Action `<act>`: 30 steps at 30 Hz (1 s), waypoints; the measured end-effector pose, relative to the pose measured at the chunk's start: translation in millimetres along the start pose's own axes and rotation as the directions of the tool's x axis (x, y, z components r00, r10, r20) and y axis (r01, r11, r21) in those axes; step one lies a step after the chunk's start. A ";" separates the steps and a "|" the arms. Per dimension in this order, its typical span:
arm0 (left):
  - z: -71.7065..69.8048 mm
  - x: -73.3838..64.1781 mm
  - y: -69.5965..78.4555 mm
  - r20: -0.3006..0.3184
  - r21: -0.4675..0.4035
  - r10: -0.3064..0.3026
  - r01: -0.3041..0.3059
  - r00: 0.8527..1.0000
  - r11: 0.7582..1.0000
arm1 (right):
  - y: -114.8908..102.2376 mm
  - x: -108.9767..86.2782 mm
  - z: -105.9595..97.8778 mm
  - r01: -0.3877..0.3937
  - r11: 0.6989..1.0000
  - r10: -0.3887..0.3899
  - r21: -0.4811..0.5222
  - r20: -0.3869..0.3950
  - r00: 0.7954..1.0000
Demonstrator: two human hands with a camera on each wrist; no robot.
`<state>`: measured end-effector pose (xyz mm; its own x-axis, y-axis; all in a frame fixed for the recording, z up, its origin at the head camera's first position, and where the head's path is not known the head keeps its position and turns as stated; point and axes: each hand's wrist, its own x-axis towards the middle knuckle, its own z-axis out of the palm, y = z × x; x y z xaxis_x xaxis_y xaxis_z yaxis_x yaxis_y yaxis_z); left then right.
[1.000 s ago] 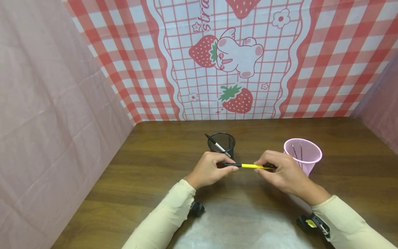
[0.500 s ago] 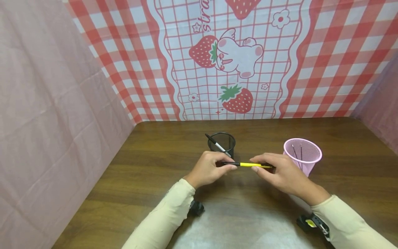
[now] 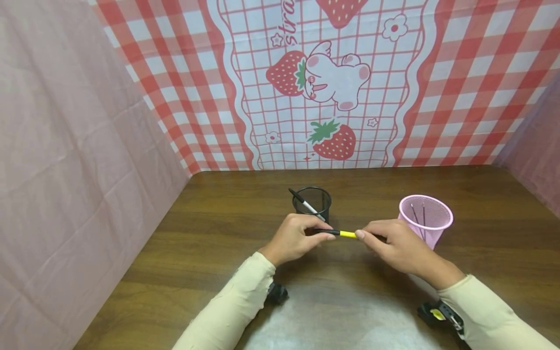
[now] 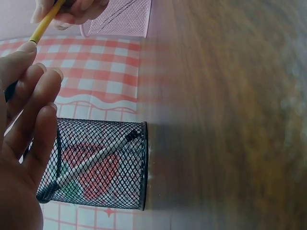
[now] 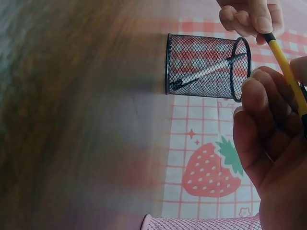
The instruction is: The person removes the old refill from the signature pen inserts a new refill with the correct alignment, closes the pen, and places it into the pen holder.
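A slim yellow-and-black pen (image 3: 347,234) lies level between both hands, above the table. My left hand (image 3: 294,238) pinches its black left end between thumb and fingers. On the right part of the yellow barrel, my right hand (image 3: 399,245) pinches with thumb and fingers, covering the pen's right end in the head view. In the right wrist view, the yellow barrel (image 5: 283,60) runs past the right fingers to a dark end. Just behind the left hand stands a black mesh pen cup (image 3: 323,199) holding a white pen with a black end (image 3: 308,205), leaning left.
A pink mesh cup (image 3: 433,236) stands behind the right hand, with two thin dark sticks (image 3: 423,214) in it. The brown wooden table (image 3: 210,218) meets a red-and-white checked cloth (image 3: 188,78) at the back. Pink cloth (image 3: 78,160) hangs on the left.
The right thumb and fingers parted slightly around the pen, then closed on it again, covering more of the yellow barrel. The left hand and both cups have stayed in place.
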<state>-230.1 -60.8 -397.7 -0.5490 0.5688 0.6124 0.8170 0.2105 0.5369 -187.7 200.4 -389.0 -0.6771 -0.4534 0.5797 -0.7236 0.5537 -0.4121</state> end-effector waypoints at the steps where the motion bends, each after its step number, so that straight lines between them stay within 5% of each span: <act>1: 0.1 -0.1 -0.1 -0.004 0.002 0.002 -0.002 1.000 1.000 | -0.2 0.1 0.0 0.002 1.000 -0.002 0.004 0.000 1.000; 30: -1.3 -0.8 0.4 -0.017 -0.001 -0.007 0.007 1.000 1.000 | -2.4 1.0 2.0 0.067 0.998 -0.066 0.009 -0.075 0.995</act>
<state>-229.5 -62.1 -397.2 -0.5575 0.5537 0.6185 0.8131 0.2139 0.5415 -187.0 197.2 -388.9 -0.6156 -0.4354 0.6569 -0.7686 0.5158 -0.3784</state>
